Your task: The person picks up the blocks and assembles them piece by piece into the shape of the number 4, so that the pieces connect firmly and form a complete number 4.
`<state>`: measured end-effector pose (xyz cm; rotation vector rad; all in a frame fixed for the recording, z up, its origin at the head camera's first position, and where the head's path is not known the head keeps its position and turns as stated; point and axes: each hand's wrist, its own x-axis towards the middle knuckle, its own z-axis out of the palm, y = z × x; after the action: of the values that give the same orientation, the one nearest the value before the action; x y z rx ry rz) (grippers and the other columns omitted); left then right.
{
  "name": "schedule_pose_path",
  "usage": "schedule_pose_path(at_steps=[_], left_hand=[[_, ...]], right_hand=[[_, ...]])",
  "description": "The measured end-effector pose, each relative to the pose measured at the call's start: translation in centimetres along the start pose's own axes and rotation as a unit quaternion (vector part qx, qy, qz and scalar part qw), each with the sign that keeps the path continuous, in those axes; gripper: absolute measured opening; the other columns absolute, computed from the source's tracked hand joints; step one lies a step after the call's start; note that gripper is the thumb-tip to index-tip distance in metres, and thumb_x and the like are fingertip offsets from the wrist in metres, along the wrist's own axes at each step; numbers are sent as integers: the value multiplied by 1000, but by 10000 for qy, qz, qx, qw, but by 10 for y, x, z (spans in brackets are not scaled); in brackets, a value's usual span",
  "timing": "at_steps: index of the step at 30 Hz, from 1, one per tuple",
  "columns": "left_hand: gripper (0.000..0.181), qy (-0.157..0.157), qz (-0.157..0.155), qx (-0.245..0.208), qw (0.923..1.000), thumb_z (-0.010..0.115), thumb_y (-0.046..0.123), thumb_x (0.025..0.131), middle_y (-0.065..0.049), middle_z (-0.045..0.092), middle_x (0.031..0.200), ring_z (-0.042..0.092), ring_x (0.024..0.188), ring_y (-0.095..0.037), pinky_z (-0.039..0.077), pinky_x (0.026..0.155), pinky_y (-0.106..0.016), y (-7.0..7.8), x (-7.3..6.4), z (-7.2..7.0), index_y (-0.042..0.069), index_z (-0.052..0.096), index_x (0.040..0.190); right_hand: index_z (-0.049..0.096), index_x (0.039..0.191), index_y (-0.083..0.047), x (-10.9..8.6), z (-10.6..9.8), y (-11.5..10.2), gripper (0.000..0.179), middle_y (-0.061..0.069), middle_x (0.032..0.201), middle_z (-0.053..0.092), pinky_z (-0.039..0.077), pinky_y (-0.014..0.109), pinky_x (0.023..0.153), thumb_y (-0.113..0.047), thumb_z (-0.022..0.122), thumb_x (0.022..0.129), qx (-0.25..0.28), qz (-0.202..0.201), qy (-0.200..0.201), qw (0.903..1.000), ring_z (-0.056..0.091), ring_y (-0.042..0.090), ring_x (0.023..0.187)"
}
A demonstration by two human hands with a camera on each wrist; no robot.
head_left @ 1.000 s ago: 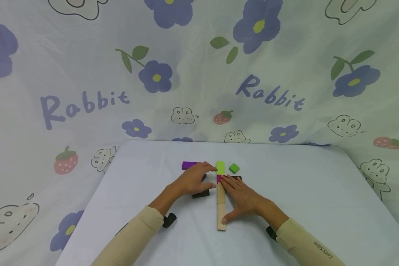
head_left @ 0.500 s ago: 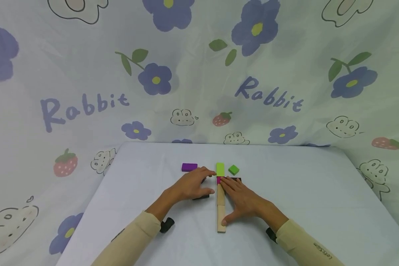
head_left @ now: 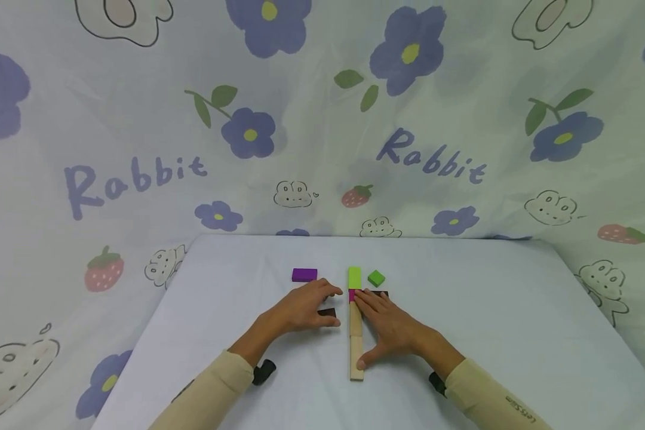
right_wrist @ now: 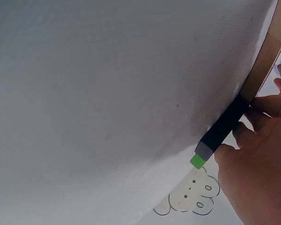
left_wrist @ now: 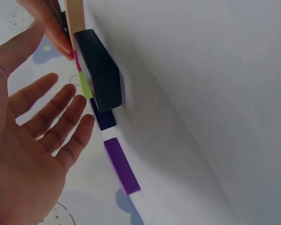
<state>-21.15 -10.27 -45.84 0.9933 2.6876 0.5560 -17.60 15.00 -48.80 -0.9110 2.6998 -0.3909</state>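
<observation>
A straight row of blocks runs away from me in the head view: two plain wooden blocks, a magenta block and a lime block. My right hand rests against its right side, fingers extended at the magenta block and thumb touching the nearest wooden piece. Those fingers partly cover a black block set crosswise there. My left hand hovers left of the row, fingers spread and holding nothing. Beside it are a black block and a dark blue block, both partly hidden from the head.
A purple block lies beyond my left hand. Right of the lime block sits a small green block. The white tabletop ends at a patterned cloth backdrop. Black wrist devices show at both cuffs.
My left hand has drawn slightly left and back toward me, uncovering the purple block. My right hand keeps its place at the row. The head view has tipped up a little.
</observation>
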Motion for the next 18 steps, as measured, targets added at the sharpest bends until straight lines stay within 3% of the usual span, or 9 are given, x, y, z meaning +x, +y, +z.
schedule_pose_path(at_steps=[10, 18], left_hand=[[62, -85, -99, 141, 9998, 79, 47, 86, -1, 60, 126, 55, 104, -12, 51, 94, -34, -1, -4, 3, 15, 62, 136], [62, -105, -97, 181, 9997, 83, 42, 83, -4, 59, 133, 56, 113, -17, 50, 98, -38, -2, -8, 4, 13, 62, 134]], right_hand=[[20, 162, -9, -1, -1, 0, 137, 7, 168, 17, 11, 50, 122, -87, 69, 62, 42, 31, 0, 10000, 10, 27, 155], [22, 162, -8, -1, 1, -1, 136, 7, 168, 18, 11, 51, 122, -87, 70, 62, 47, 12, 25, 10000, 11, 27, 155]])
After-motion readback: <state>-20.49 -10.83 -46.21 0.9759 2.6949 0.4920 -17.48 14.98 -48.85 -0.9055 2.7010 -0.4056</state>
